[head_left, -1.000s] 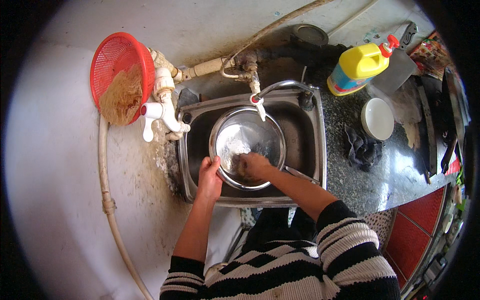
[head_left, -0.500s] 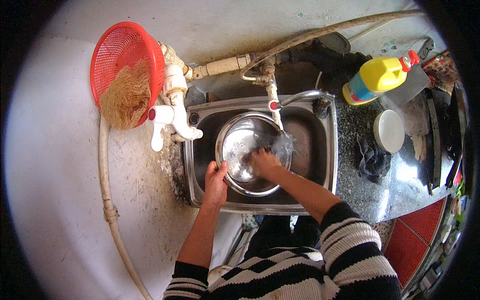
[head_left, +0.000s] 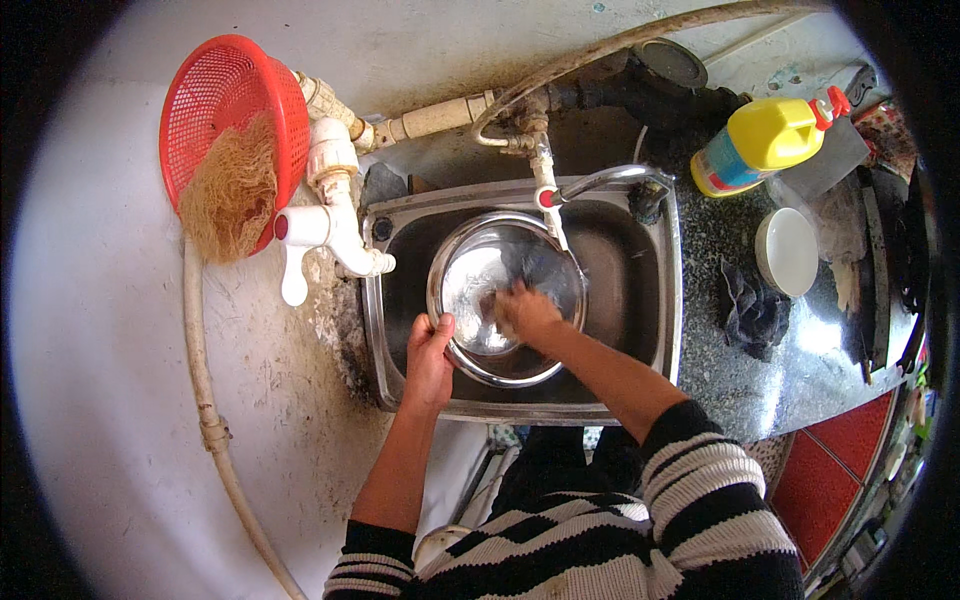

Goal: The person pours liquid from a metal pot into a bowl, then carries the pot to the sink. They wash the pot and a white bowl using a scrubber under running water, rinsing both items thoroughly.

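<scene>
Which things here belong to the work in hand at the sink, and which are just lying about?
In use:
metal bowl
left hand, gripping its rim
right hand, inside it
sink, beneath
white spout

Lying about:
yellow pump bottle
white bowl
dark cloth
red basket
tan fibre inside it

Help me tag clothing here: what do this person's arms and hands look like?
The left hand and right hand are ungloved, with no watch or bracelet visible. Forearms are bare beyond the left sleeve and right sleeve, both knit, striped black and off-white.
</scene>
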Demonstrator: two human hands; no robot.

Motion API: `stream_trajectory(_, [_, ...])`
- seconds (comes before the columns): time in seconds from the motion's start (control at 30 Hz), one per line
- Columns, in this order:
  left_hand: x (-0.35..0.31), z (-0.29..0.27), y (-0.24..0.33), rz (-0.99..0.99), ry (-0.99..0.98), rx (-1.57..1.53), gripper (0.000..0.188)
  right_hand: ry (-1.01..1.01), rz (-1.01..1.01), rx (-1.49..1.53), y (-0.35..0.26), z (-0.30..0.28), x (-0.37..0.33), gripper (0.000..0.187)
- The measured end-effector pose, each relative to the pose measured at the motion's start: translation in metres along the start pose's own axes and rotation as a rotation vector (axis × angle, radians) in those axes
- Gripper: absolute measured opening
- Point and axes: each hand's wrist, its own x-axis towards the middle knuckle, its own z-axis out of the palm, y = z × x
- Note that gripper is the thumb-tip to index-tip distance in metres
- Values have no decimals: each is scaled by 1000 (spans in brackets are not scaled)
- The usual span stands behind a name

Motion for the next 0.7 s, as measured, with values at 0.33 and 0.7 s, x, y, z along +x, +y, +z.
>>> stream_trajectory(0.33, [8,-11,-10,84,-99,77,15,296,-141,91,-20,-5,55,31])
stream_trajectory(0.7, [1,-5,0,36,74,423,23,130,-211,289,-48,12,25,29])
